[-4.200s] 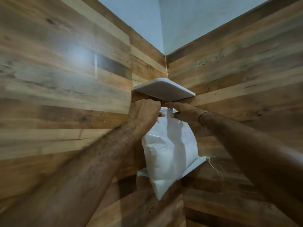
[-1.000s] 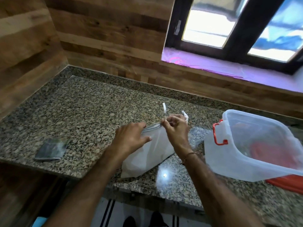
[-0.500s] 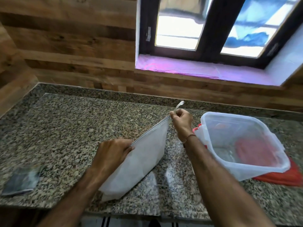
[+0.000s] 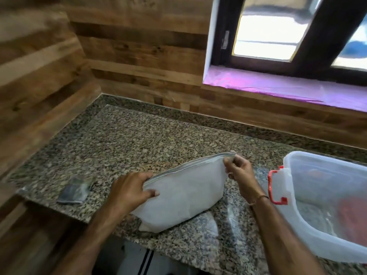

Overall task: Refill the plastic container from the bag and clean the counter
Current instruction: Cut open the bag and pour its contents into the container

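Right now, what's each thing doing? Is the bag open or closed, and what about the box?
Bag: top edge closed, bulging, lying on the counter.
Plastic container: open, no lid on.
Red latch: unclipped, at the container's near end.
Left hand: grips the bag's left end.
Right hand: pinches the bag's top right corner.
Dark packet: lying flat on the counter, untouched.

Both bare forearms extend forward, converging slightly: left hand [image 4: 131, 193] grips the left end of the bag [image 4: 184, 197], thumb on its near face and fingers curled over the top seam; right hand [image 4: 238, 169] pinches the seam's right corner, thin band [image 4: 259, 199] on that wrist.
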`<action>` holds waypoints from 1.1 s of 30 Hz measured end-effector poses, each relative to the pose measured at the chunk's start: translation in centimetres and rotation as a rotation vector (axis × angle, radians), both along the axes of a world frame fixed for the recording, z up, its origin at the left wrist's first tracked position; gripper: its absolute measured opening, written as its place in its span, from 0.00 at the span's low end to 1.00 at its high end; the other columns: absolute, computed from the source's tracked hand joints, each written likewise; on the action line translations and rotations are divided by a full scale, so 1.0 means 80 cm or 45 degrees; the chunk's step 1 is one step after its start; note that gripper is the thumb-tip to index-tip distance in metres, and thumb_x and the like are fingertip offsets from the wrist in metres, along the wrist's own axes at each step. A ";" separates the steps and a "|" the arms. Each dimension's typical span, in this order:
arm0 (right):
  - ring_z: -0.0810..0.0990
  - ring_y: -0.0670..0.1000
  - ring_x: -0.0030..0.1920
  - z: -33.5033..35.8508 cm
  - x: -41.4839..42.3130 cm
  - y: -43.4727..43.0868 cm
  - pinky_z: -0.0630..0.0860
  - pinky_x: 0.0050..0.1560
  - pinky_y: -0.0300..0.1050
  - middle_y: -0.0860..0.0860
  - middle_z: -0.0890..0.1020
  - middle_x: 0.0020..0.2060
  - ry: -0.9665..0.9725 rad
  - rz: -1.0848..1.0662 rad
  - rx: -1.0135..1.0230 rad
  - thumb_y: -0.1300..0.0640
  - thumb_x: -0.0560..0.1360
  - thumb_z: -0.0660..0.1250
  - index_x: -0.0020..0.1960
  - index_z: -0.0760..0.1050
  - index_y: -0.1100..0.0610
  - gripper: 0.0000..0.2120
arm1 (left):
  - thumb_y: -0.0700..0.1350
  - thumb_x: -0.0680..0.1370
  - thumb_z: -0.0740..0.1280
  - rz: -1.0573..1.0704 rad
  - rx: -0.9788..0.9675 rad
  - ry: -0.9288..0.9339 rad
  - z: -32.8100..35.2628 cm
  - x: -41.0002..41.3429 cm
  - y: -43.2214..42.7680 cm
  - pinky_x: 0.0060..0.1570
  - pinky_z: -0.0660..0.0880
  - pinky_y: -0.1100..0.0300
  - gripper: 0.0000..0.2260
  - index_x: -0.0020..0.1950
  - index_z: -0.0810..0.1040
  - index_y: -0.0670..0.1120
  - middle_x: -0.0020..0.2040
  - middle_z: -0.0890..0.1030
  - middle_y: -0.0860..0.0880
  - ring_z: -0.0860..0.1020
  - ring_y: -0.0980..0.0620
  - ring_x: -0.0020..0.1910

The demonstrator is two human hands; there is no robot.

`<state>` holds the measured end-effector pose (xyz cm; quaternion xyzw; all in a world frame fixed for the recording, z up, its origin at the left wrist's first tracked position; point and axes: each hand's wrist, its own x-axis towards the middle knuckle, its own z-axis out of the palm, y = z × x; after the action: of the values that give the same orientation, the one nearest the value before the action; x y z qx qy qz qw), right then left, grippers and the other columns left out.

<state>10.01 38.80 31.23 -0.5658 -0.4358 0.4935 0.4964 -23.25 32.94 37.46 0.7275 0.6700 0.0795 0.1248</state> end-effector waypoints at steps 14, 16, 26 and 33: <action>0.81 0.37 0.32 -0.027 0.005 -0.015 0.74 0.31 0.36 0.43 0.84 0.38 0.075 0.111 -0.172 0.59 0.80 0.70 0.50 0.81 0.54 0.02 | 0.41 0.72 0.77 0.684 -0.003 -1.334 -0.075 -0.038 -0.067 0.50 0.84 0.56 0.15 0.57 0.84 0.40 0.50 0.88 0.48 0.86 0.51 0.51; 0.83 0.36 0.33 -0.027 0.001 -0.018 0.75 0.31 0.34 0.47 0.84 0.41 0.062 0.076 -0.209 0.60 0.79 0.70 0.49 0.80 0.54 0.02 | 0.37 0.75 0.75 0.765 0.066 -1.367 -0.089 -0.028 -0.075 0.40 0.82 0.64 0.06 0.51 0.85 0.40 0.45 0.88 0.51 0.86 0.51 0.47; 0.70 0.47 0.28 -0.018 0.021 -0.011 0.66 0.27 0.38 0.49 0.76 0.32 -0.213 0.120 -0.277 0.54 0.82 0.67 0.43 0.78 0.56 0.11 | 0.44 0.81 0.69 0.701 0.200 -1.272 -0.080 -0.015 -0.072 0.38 0.75 0.64 0.03 0.51 0.83 0.48 0.38 0.85 0.53 0.81 0.58 0.37; 0.89 0.53 0.40 -0.027 0.029 -0.018 0.85 0.38 0.43 0.62 0.88 0.47 0.325 0.166 -0.433 0.56 0.85 0.61 0.54 0.76 0.64 0.11 | 0.37 0.80 0.69 0.856 -0.041 -1.705 -0.085 -0.028 -0.070 0.36 0.83 0.61 0.02 0.48 0.80 0.42 0.46 0.87 0.38 0.87 0.47 0.40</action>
<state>12.30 37.38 29.09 -0.5449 -0.3155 0.6587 0.4119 -25.49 27.35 30.64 0.2776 0.6381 0.5293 0.4854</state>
